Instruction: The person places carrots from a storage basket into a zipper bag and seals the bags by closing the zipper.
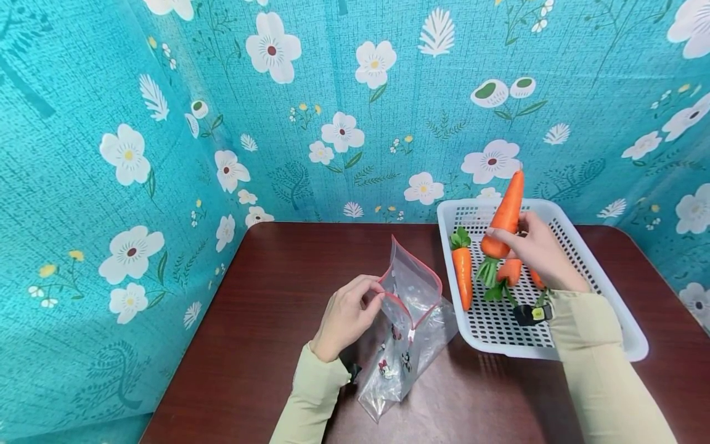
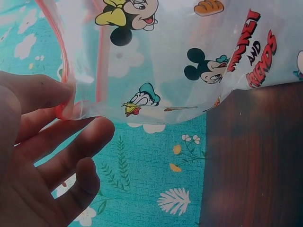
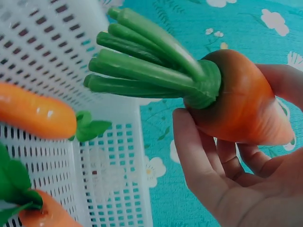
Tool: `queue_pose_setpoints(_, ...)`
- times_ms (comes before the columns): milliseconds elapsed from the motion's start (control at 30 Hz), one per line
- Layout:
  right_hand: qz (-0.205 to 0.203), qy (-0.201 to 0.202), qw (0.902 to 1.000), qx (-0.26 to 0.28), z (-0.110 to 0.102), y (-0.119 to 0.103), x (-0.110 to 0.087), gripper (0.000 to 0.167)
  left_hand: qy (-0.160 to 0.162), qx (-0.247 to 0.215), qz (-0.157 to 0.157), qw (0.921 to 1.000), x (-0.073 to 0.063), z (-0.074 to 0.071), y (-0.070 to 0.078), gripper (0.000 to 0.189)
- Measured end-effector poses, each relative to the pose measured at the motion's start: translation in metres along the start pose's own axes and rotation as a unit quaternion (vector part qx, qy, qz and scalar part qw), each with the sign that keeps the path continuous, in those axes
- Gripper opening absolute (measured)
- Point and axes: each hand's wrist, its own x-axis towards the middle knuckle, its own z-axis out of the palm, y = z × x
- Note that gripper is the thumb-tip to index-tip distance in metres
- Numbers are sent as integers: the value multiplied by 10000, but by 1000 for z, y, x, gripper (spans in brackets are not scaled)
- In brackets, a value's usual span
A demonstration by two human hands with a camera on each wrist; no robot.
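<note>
My left hand [image 1: 349, 314] pinches the red-edged rim of a clear zip bag [image 1: 413, 333] printed with cartoon figures. The bag's mouth gapes upward, and a white slider sits on its near edge. In the left wrist view, thumb and fingers [image 2: 90, 137] meet at the bag's corner. My right hand [image 1: 540, 246] grips a thick carrot [image 1: 506, 216] with cut green stems, tip up, above the white basket [image 1: 554, 213]. Seen from the right wrist, the carrot [image 3: 241, 99] lies between thumb and fingers, its stems [image 3: 147, 66] pointing away from the palm.
Other carrots lie in the basket: a slim leafy one [image 1: 463, 277] along its left side and a shorter one [image 1: 510, 271] below the right hand. The dark wooden table [image 1: 266, 308] carries bag and basket. A turquoise flowered cloth [image 1: 344, 92] hangs behind and at the left.
</note>
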Motion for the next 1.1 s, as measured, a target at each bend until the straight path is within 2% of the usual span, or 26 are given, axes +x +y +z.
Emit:
queue_pose_setpoints(267,-7,180,9980,611,6,-13,-10,69,-23,50,-26,10000,0,0,0,7)
queue_pose_setpoints(500,-155,462,9953,832,12,-20,-17,61,-12,11,46,10000,-1,0,-1,9)
queue_pose_setpoints(733,-299,453,9894,1348,15,-24,-23,55,-12,-6,67,10000,0,0,0,9)
queue_pose_setpoints(1100,-513,487,9845,1605,21,-42,-34,50,-44,-27,61,10000,1,1,1,10)
